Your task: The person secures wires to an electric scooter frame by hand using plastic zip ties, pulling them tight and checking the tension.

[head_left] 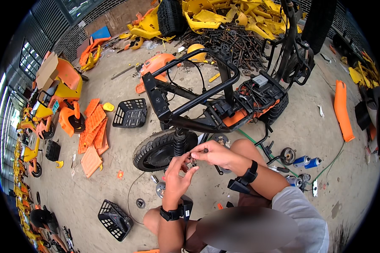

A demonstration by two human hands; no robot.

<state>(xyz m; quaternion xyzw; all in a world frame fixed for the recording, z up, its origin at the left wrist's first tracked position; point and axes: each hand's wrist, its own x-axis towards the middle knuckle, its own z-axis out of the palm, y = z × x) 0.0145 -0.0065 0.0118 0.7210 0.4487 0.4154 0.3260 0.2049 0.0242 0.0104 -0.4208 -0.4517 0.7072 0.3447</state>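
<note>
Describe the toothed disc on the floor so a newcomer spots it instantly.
Start at the black vehicle frame and its thick-tyred wheel, just beyond the person's left hand. Move down the picture to the floor, where a thin cable bends past a black basket. The toothed disc lies right of that cable: small, dark and flat, its rim teeth setting it apart from cable and basket.

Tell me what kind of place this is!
It looks like a workshop for scooters, maybe for fixing them or taking them apart: there's a stripped black frame, a big pile of yellow panels, and blue spray cans.
</note>
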